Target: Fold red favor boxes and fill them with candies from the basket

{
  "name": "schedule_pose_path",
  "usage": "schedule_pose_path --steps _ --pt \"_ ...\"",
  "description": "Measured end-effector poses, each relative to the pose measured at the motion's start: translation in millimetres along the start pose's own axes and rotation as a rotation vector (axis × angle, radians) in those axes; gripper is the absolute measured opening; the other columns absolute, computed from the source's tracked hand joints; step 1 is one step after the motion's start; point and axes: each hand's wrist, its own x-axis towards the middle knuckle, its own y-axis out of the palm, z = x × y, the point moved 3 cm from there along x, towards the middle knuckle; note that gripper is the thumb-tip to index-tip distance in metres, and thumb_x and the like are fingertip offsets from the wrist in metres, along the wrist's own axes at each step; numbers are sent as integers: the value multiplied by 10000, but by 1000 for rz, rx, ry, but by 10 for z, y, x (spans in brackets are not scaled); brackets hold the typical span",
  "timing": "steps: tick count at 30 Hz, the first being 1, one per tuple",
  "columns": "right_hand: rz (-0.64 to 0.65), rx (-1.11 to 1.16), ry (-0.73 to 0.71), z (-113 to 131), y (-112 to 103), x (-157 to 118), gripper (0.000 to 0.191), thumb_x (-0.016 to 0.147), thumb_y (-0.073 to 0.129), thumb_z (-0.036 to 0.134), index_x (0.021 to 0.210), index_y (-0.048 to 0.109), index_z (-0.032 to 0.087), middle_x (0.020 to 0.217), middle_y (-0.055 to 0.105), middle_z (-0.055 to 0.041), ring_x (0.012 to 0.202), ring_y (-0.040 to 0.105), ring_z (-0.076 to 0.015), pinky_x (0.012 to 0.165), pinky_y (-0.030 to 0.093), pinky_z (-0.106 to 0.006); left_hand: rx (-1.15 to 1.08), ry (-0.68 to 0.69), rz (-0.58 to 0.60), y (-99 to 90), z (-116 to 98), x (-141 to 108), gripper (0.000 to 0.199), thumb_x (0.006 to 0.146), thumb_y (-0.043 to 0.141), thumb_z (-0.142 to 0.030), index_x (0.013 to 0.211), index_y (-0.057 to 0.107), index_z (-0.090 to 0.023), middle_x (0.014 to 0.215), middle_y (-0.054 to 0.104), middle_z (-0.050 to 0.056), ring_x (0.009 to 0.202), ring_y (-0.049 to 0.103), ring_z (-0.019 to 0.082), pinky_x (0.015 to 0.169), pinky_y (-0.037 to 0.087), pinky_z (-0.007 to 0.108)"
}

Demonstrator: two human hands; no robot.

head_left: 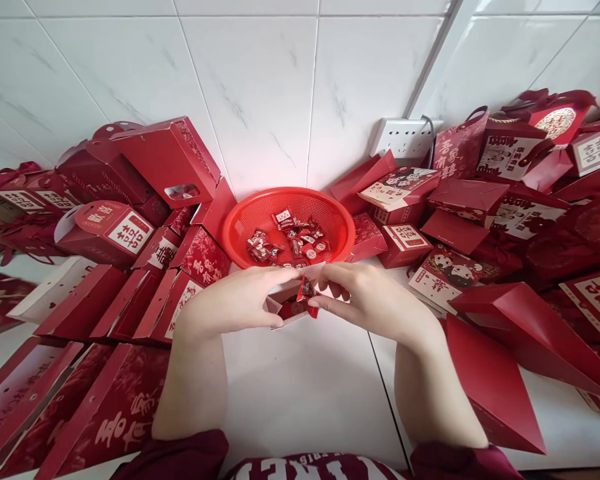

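Note:
Between my hands is a small open gift box (291, 309) with pale inner flaps and something red inside. My left hand (245, 297) is closed around the box's left side, thumb at its near edge. My right hand (363, 297) pinches a red wrapped candy (307, 291) over the box's opening, at its right side. Just beyond them sits a red plastic basket (347, 250) with several wrapped candies (305, 240) in its bottom. My fingers partly hide the box's far side.
Red gift boxes stand in rows (130, 393) on the left and lie piled (470, 207) on the right. A white power strip (405, 138) rests by the tiled wall (260, 80). The white tabletop (300, 393) shows between my forearms, with a dark seam on the right.

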Motion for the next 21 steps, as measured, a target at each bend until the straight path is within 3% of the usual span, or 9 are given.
schedule_pose_path --steps 2,4,7,10,13,18,21 --pt "47 -17 -17 19 46 15 181 932 592 308 1105 628 267 831 676 33 693 568 -127 647 375 -250 3 -4 -3 -3 0 -10 507 718 661 -231 1205 548 -317 1056 666 -55 861 660 161 692 444 207" --pt "118 -62 2 20 100 20 128 951 550 300 940 665 246 808 683 29 678 564 -129 633 358 -256 0 -1 6 1 -5 -19 613 719 658 -216 1294 495 -353 1089 661 -55 864 660 162 711 444 212" --pt "219 -175 107 0 159 1 292 968 489 340 770 663 216 748 677 7 637 557 -143 572 319 -272 31 27 -1 18 -20 -18 745 708 661 -194 1376 412 -410 1145 644 -62 809 652 146 690 431 213" --pt "274 -249 192 0 175 -35 347 965 460 396 763 680 219 677 656 -8 608 558 -164 541 293 -289 88 43 -22 51 -37 -7 719 719 659 -223 1372 430 -421 1080 657 -65 781 637 146 629 406 210" --pt "315 -280 186 14 188 -71 334 943 486 410 761 694 221 687 667 -22 636 583 -190 549 305 -303 91 71 -25 87 -75 -8 673 750 630 -240 1370 438 -416 1011 664 -64 764 625 145 622 405 213" --pt "354 -344 146 -19 233 -139 128 834 625 310 791 721 238 719 696 -18 708 636 -236 580 327 -323 42 162 56 144 -162 -32 693 735 594 -144 1369 446 -380 1201 619 -51 883 628 150 743 452 212" --pt "369 -368 129 -39 249 -172 122 831 611 236 827 733 232 760 712 -26 732 653 -240 594 341 -327 73 206 80 153 -194 -40 678 735 581 -116 1362 464 -344 1249 604 -31 1013 612 181 832 463 230"
